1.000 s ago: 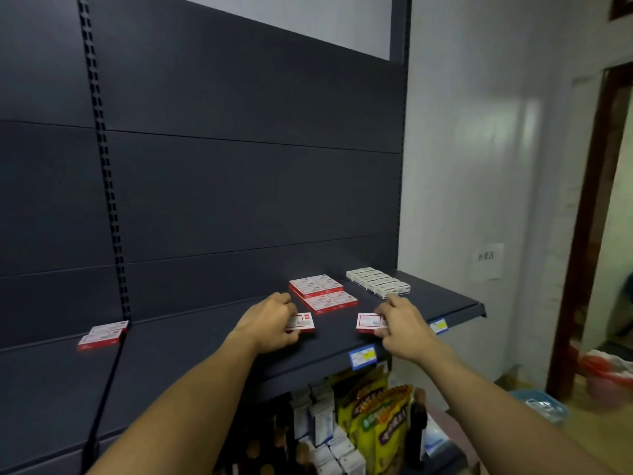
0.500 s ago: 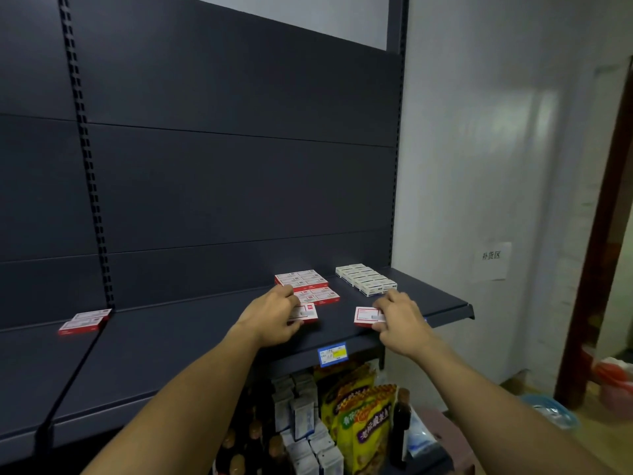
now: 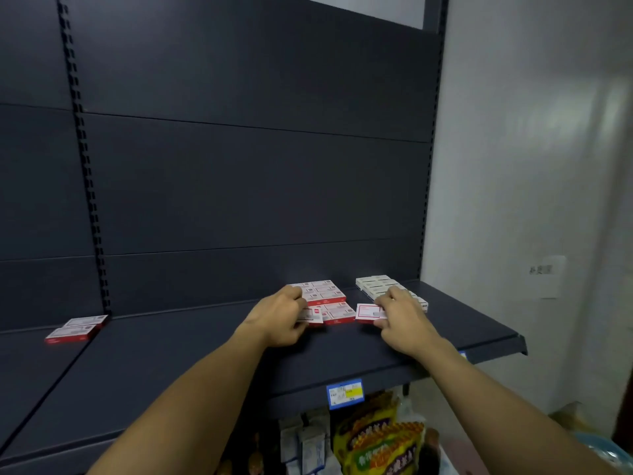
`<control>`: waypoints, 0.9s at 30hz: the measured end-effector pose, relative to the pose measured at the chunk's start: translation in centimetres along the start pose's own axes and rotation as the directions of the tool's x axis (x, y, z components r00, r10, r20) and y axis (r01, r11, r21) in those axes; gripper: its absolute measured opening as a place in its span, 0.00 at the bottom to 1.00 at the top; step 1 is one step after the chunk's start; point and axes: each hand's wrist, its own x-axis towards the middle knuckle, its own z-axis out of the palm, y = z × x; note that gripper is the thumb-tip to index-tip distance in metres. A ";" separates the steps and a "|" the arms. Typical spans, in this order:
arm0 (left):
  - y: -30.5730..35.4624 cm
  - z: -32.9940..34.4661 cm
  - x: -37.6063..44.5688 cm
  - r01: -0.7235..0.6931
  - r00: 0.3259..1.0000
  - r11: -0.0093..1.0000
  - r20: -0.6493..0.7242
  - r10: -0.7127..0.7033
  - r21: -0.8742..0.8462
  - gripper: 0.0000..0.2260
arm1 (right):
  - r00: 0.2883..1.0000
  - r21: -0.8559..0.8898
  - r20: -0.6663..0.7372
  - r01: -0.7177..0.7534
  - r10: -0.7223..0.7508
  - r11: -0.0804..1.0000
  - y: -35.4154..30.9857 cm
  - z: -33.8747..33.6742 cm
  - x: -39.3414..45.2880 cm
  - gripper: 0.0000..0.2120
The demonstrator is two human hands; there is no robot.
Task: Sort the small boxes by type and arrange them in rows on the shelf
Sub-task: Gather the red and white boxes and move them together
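Both hands on the dark shelf (image 3: 462,323), each on 1 flat red-and-white box. Left hand (image 3: 281,315) has fingers curled over its box (image 3: 312,315), pinching it flat against the shelf just in front of the red-and-white row (image 3: 325,296). Right hand (image 3: 402,320) grips the other box (image 3: 368,311) at its right edge, thumb hidden, between that row and the white box row (image 3: 380,286). 2 more red boxes (image 3: 77,329) sit well apart at far left. Boxes look light, stiff cardboard, likely slide easily on metal; best held by the long edges, gently, to avoid crushing.
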 end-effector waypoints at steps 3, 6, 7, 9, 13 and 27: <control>-1.0 0.4 1.9 0.012 1.000 1.000 -0.024 -0.011 0.023 0.19 | 1.000 0.017 -0.004 0.022 -0.022 1.000 0.7 1.1 3.2 0.21; -2.0 0.9 3.8 0.055 0.998 0.998 -0.034 -0.054 0.009 0.19 | 0.999 0.060 -0.003 0.046 -0.045 0.997 1.1 2.3 5.7 0.20; -2.1 1.2 4.2 0.063 0.998 0.998 -0.032 -0.062 0.008 0.19 | 0.999 0.074 -0.003 0.052 -0.051 0.996 1.3 2.8 6.3 0.20; -2.4 1.9 4.9 0.069 0.997 0.997 -0.023 -0.068 0.022 0.19 | 0.998 0.102 -0.002 0.060 -0.060 0.993 1.7 3.7 7.4 0.19; -2.8 3.5 5.7 0.101 0.995 0.995 -0.016 -0.101 0.012 0.20 | 0.996 0.138 0.035 0.079 -0.084 0.987 2.3 5.5 8.8 0.19; -1.1 7.1 6.1 0.265 0.950 0.948 -0.124 -0.288 -0.175 0.22 | 0.974 0.359 0.032 0.198 -0.225 0.912 3.2 10.2 12.7 0.21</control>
